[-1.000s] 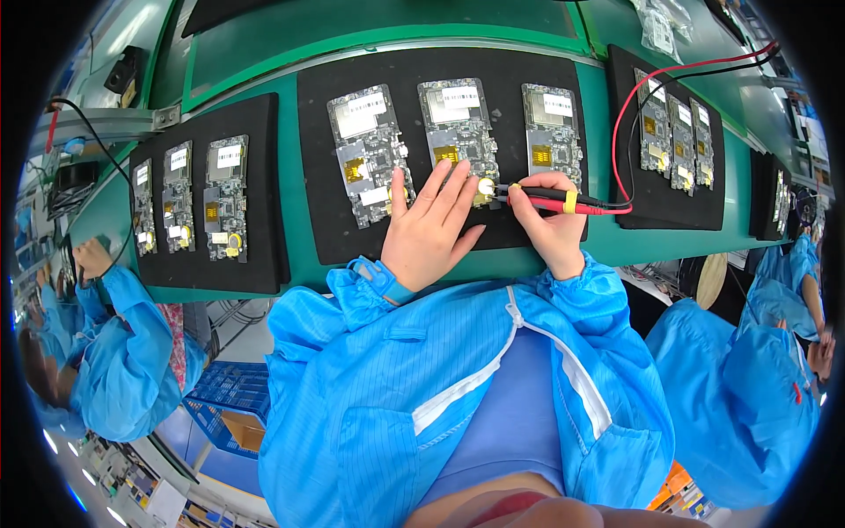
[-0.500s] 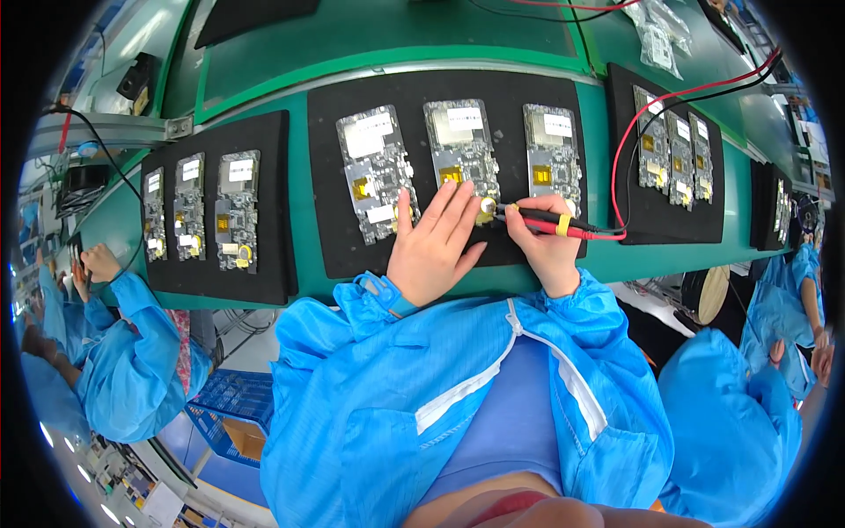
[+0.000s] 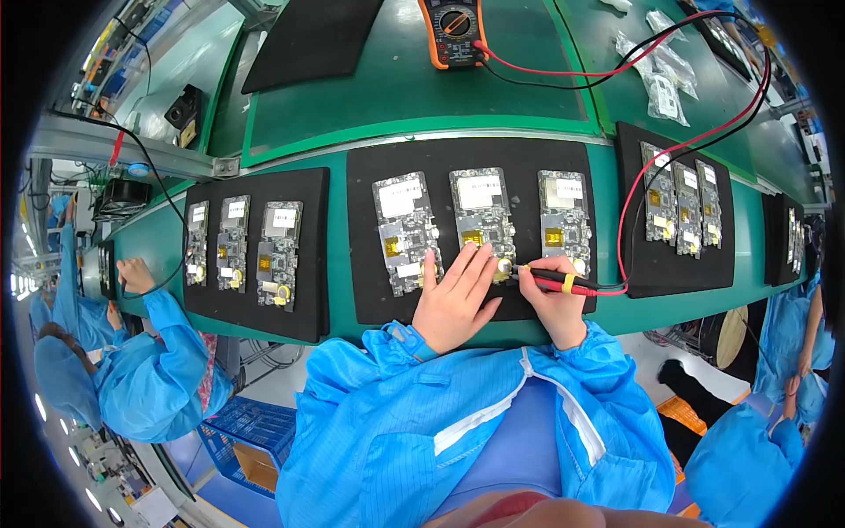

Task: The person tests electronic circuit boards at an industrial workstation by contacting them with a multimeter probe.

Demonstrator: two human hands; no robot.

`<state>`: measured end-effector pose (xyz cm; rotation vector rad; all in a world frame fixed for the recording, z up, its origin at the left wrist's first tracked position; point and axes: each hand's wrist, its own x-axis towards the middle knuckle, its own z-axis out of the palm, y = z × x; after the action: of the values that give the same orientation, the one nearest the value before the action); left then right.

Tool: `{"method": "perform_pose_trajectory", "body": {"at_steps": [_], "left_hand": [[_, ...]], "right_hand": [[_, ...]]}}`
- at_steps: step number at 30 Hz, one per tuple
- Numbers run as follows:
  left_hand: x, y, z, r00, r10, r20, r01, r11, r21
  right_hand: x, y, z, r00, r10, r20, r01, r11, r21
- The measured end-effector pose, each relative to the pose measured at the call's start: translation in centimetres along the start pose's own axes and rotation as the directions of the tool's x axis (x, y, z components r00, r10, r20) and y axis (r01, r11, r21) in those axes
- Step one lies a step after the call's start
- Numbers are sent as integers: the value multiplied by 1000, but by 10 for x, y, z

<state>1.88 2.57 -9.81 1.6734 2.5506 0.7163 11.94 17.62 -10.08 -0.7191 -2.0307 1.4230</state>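
Observation:
My left hand point(image 3: 454, 299) lies flat with fingers spread; its fingertips rest on the lower part of the middle circuit board point(image 3: 480, 195). In my right hand point(image 3: 557, 310) are two multimeter probes point(image 3: 563, 282), one red and one black, held side by side with a yellow band around them. Their tips are at a round, yellow-edged part point(image 3: 503, 266) at that board's lower end; whether they touch it is too small to tell. Another circuit board point(image 3: 402, 216) lies to the left and a third circuit board point(image 3: 563, 198) to the right, all on a black foam mat point(image 3: 365, 282).
An orange multimeter point(image 3: 454, 31) stands at the back; its red and black leads point(image 3: 627, 211) loop round on the right. More boards lie on a left mat point(image 3: 308, 238) and a right mat point(image 3: 678, 277). Clear plastic bags point(image 3: 664, 92) lie back right. Co-workers point(image 3: 167, 378) sit on both sides.
The view has tilted upward, bringing the multimeter into sight. My hands and the probes keep nearly the same place on the middle board. The co-worker's hand at left has shifted.

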Motion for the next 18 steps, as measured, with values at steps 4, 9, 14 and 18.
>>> {"method": "perform_pose_trajectory", "body": {"at_steps": [4, 9, 14, 18], "left_hand": [[2, -1, 0, 1000, 0, 3, 0, 1000, -1], [-1, 0, -2, 1000, 7, -7, -7, 1000, -8], [-5, -4, -2, 999, 3, -50, -9, 993, -116], [-14, -19, -12, 982, -61, -181, 40, 992, -117]], "right_hand": [[1, 0, 0, 1000, 6, 14, -5, 1000, -18], [0, -4, -1, 1000, -17, 17, 17, 999, -27], [-1, -3, -2, 994, 78, 75, -78, 997, -7], [2, -22, -2, 980, 125, 155, -141, 985, 98]]}}
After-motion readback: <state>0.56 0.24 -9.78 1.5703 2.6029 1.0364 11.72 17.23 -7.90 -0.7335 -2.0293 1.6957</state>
